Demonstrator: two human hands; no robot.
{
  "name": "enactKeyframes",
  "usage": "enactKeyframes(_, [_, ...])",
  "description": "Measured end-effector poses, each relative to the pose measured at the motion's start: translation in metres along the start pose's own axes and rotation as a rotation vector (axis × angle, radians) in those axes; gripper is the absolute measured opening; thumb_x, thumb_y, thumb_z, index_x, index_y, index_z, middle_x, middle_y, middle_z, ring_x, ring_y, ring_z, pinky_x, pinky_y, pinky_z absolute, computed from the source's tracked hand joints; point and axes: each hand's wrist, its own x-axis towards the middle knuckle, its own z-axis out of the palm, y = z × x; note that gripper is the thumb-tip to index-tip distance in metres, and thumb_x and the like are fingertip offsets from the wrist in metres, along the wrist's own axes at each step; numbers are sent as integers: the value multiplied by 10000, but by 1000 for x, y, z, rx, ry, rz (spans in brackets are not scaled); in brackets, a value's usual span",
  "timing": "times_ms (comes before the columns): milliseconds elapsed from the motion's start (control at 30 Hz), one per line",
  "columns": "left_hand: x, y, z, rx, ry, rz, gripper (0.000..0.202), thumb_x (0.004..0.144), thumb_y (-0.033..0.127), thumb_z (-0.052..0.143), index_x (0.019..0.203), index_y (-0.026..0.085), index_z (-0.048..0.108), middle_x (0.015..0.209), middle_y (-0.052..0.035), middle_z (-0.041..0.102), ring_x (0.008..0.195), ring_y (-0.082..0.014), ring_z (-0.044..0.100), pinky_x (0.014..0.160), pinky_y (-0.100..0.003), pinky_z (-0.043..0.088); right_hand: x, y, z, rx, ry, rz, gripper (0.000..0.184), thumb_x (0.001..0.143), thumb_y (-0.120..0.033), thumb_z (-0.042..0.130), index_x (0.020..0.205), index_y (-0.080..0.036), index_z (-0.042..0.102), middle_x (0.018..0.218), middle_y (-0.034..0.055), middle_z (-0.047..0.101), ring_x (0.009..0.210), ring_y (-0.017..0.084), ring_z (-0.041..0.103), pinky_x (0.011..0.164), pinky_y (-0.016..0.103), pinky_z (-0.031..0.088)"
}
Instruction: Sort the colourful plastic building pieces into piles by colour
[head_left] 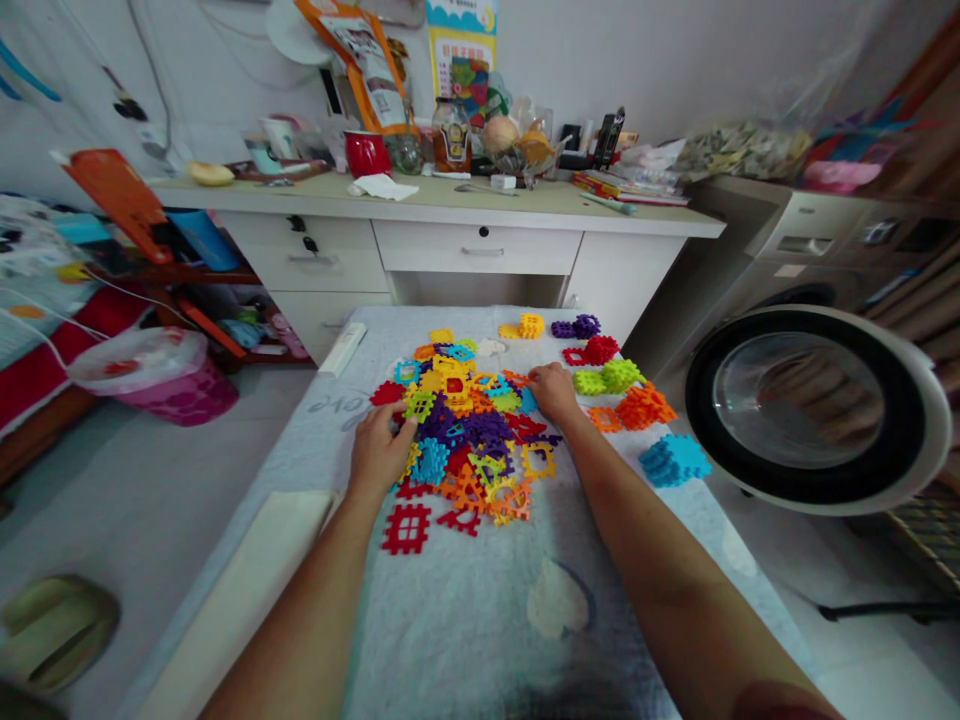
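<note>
A mixed heap of plastic interlocking building pieces in several colours lies on the cloth-covered table. My left hand rests against the heap's left edge, thumb and fingers apart. Close by its fingertips is a lime-green piece. At the heap's right side, my right hand has its fingers bent together, and what they hold, if anything, is hidden. Beside it stand single-colour stacks: yellow, purple, red, green, orange and blue. A red window-shaped piece lies nearest me.
A white box lies on the table's far left corner. Beyond the table is a white cabinet with jars and packets on top. To the right, a washing machine has its round door swung out. A pink bin stands left.
</note>
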Motion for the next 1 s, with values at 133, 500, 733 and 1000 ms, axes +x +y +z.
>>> enactKeyframes(133, [0,-1,0,-3,-2,1,348,840,430,527,1050,189,665,1155,-118,713,1122,-270,632,1048,-454,456,1,0,-2,104,26,70,182,874,-210,622,1015,-157,725,1050,107,685,958,190,602,827,261,412])
enactKeyframes(500, [0,0,0,3,-7,1,368,838,435,524,1066,187,668,1152,-124,710,1119,-275,631,1050,-451,456,-25,2,-18,37,57,27,154,831,-106,566,943,-168,653,994,106,687,850,193,584,697,267,358])
enactKeyframes(733, [0,0,0,3,-2,-3,360,831,439,521,1055,198,668,1149,-115,714,1111,-274,636,1045,-454,460,-33,2,-23,119,-46,38,62,819,-125,635,828,-186,639,819,34,691,736,153,557,640,241,333])
enactKeyframes(1000, [1,-3,2,-1,-6,0,357,827,445,524,1037,194,666,1143,-124,714,1127,-286,635,1058,-480,452,-57,6,-67,171,130,38,57,820,-153,596,795,-195,626,778,26,677,707,155,562,628,251,337])
